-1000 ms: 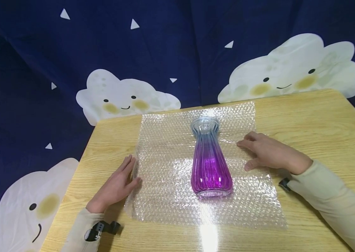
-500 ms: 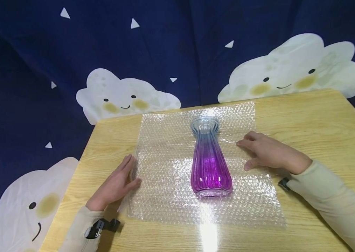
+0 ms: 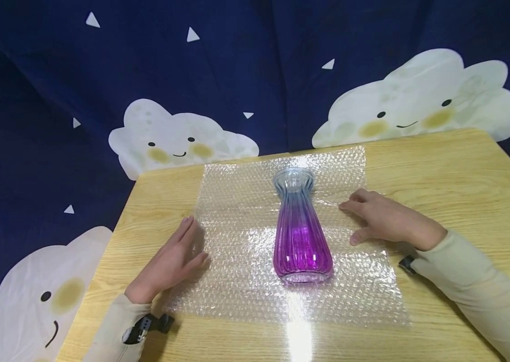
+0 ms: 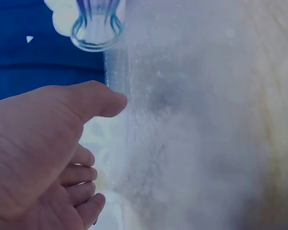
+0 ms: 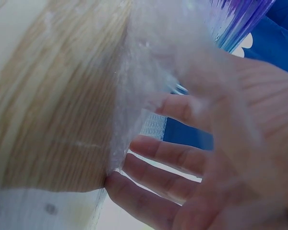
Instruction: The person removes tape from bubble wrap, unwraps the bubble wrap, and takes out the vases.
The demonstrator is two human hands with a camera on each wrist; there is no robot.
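Note:
A ribbed glass vase (image 3: 301, 236), clear blue at the mouth and purple toward the base, lies on its side on a sheet of bubble wrap (image 3: 237, 201), its mouth toward the far edge. My left hand (image 3: 169, 264) is at the sheet's left edge, fingers extended and thumb apart. In the left wrist view that hand (image 4: 43, 148) has nothing between thumb and fingers. At the right edge, my right hand (image 3: 386, 216) rests with loosely bent fingers. The right wrist view shows blurred film in front of that hand (image 5: 249, 124), partly hiding it.
The sheet lies on a light wooden table (image 3: 454, 176). Behind it hangs a dark blue cloth (image 3: 219, 65) printed with smiling clouds and white triangles. Each sleeve has a black strap or device at the wrist.
My left hand has shifted slightly right and away from me. The sheet's near left corner has spread outward, and its left edge lies flatter. The right hand and vase stay put.

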